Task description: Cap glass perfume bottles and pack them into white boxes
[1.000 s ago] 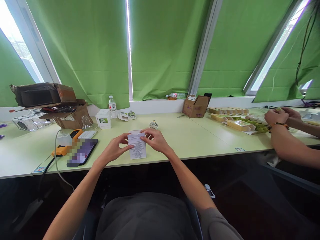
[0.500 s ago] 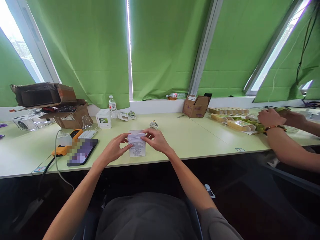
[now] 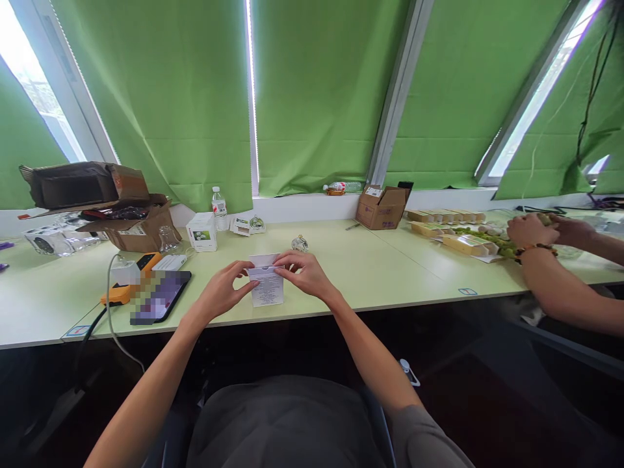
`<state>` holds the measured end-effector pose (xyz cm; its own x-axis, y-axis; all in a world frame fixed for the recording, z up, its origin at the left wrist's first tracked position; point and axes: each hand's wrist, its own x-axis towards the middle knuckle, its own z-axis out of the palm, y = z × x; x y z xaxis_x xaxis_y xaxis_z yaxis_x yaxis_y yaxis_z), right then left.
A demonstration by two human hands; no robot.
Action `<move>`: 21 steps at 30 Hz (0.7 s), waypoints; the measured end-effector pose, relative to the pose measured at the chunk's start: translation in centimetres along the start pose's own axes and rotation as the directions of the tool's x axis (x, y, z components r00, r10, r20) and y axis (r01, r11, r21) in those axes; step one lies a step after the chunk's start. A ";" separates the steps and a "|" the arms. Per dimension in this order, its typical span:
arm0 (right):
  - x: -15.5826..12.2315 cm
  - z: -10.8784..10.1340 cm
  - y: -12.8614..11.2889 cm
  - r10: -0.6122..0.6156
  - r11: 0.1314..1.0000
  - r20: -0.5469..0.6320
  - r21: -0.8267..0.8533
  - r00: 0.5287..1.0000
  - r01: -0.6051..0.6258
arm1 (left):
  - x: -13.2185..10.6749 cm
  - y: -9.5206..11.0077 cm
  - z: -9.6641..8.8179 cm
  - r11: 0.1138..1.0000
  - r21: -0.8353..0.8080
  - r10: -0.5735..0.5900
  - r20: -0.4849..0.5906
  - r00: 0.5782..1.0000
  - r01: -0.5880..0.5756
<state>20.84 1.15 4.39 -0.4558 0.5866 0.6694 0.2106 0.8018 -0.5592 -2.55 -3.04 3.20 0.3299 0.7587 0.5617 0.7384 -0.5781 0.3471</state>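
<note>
Facing a long pale-green table [image 3: 341,279], with a brown carton [image 3: 381,209] at the back. Pinching, with left hand [image 3: 225,287] at upper left and right hand [image 3: 306,273] at upper right, 1 white printed box [image 3: 268,291], upright near the table's front edge, just in front of a small shiny trinket [image 3: 299,244].

Head view; facing forward, downward

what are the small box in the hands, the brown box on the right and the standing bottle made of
Small box: probably thin matte card, given its flat printed face and straight edges.
Brown box: likely dull cardboard, judging by its colour and stiff open flaps.
Standing bottle: see-through and shiny, probably plastic, possibly glass.
</note>
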 end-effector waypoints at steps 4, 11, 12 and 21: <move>-0.1 -0.1 0.1 -0.033 0.999 0.009 -0.024 0.999 0.033 | 0.0 -0.1 0.2 1.000 -0.002 -0.005 -0.010 1.000 0.005; -0.3 -0.1 0.3 -0.103 0.986 0.035 -0.130 0.994 0.106 | 0.0 -0.3 0.3 1.000 0.003 -0.012 -0.015 1.000 0.012; -0.3 -0.1 0.3 -0.117 0.981 0.036 -0.153 0.992 0.121 | 0.0 -0.2 0.2 1.000 0.001 -0.015 -0.012 1.000 0.015; -0.5 -0.1 -0.2 -0.178 0.943 0.041 -0.279 0.983 0.183 | 0.0 -0.3 0.3 1.000 -0.017 -0.026 -0.004 1.000 0.026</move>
<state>21.08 0.76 4.19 -0.5215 0.4290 0.7376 0.3568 0.8948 -0.2683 -2.63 -2.76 2.84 0.3081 0.7721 0.5558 0.7369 -0.5632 0.3738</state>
